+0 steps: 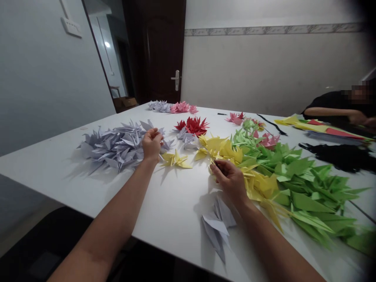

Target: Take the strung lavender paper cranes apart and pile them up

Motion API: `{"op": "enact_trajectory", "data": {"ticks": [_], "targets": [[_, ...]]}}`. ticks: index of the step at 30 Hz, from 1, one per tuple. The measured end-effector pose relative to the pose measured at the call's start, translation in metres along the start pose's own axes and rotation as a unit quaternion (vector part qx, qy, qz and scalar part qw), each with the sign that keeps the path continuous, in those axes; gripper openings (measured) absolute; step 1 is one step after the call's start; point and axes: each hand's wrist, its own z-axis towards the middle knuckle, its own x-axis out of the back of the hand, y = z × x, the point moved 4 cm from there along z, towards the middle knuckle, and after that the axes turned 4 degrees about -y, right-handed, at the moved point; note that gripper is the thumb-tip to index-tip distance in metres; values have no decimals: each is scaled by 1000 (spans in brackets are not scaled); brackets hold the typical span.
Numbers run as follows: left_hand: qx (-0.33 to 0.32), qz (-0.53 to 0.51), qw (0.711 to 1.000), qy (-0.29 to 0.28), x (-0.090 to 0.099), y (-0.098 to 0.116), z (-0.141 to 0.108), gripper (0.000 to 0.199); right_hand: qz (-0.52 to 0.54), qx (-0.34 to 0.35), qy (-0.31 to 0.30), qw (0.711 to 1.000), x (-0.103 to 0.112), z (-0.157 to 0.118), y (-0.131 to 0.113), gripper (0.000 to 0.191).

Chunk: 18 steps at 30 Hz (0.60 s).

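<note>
The left hand (152, 144) is clenched beside folded grey paper cranes (114, 147); the right hand (230, 180) bends near folded yellow paper cranes (258, 184), its grasp unclear.

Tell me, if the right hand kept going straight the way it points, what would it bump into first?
The right hand would meet the yellow origami cranes first. They lie just ahead of its fingertips, and it may already be touching them, but the picture can't quite show that.

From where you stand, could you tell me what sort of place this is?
Probably an indoor paper-craft workroom: a long white table, heaps of folded paper birds, and a dark wooden door.
</note>
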Motion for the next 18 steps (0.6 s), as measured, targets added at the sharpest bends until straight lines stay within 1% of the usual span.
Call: {"op": "enact_trajectory", "data": {"ticks": [1, 2, 3, 4, 5, 6, 7, 8, 9, 10, 11, 13, 15, 16, 18], "targets": [[-20, 1, 999, -36, -5, 5, -6, 25, 4, 0, 8, 1000, 1, 0, 0, 37], [-36, 0, 995, -90, -12, 10, -13, 22, 10, -2, 15, 1000, 2, 1, 0, 36], [-43, 1, 986, -160, -20, 14, -23, 20, 20, -5, 21, 1000, 3, 1, -1, 36], [-41, 4, 968, -247, -28, 18, -36, 18, 30, -10, 26, 999, 4, 2, -1, 36], [-27, 18, 937, -349, -38, 19, -51, 16, 38, -15, 30, 999, 4, 2, -1, 36], [-16, 42, 893, -448, -46, 20, -68, 15, 42, -18, 34, 998, 5, 3, -1, 36], [-9, 73, 839, -539, -52, 18, -86, 15, 42, -18, 40, 998, 6, 3, -1, 36], [-11, 103, 785, -611, -56, 16, -103, 16, 37, -15, 46, 998, 7, 4, -1, 36], [-19, 130, 735, -665, -58, 12, -118, 19, 30, -12, 50, 998, 8, 4, -1, 36], [-32, 149, 697, -701, -60, 8, -130, 23, 23, -9, 53, 998, 8, 4, -1, 35], [-50, 162, 668, -725, -61, 4, -140, 27, 18, -7, 54, 998, 8, 4, -1, 34], [-87, 178, 623, -757, -62, -5, -153, 35, 14, -7, 51, 999, 8, 4, -1, 33], [-113, 188, 593, -775, -62, -13, -159, 38, 15, -13, 48, 999, 7, 4, 0, 33], [-120, 189, 584, -780, -62, -16, -161, 37, 18, -16, 48, 999, 6, 4, 0, 33], [-125, 188, 581, -782, -63, -21, -163, 30, 25, -22, 45, 998, 6, 4, 1, 33]]}}
